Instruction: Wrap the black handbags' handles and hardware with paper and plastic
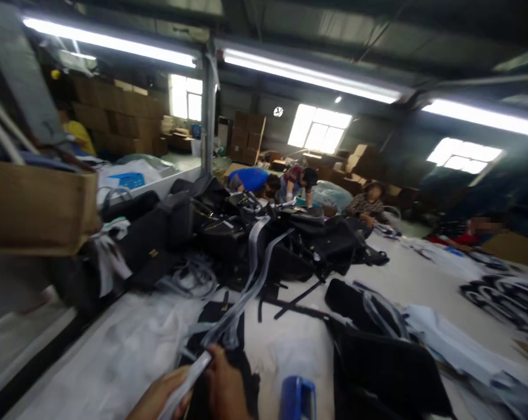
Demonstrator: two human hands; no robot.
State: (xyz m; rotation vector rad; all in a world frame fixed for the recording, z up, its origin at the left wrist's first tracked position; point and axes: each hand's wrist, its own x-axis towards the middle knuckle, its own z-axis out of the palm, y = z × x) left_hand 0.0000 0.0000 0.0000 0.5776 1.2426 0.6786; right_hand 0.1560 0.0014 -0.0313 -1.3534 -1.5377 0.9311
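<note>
At the bottom of the head view, a white, film-like strip (185, 388) runs slantwise between my hands. My left hand (162, 394) is closed round its lower part. The fingers of my right hand (226, 382) are bent and pressed at its upper end; part of that grip is hidden. Under and beyond my hands lies a black bag piece (211, 319) on the table. Long clear plastic-wrapped straps (246, 291) trail from it up to a heap of black bags (290, 233). Just right of my right hand stands a blue tape dispenser-like object (297, 398), partly cut off.
A black bag (390, 361) lies on the white table (395, 268) at right, beside white sheets (460, 344) and black handles (504, 297). White film (132, 344) spreads at left, below a cardboard box (36, 207). Several people work across the table.
</note>
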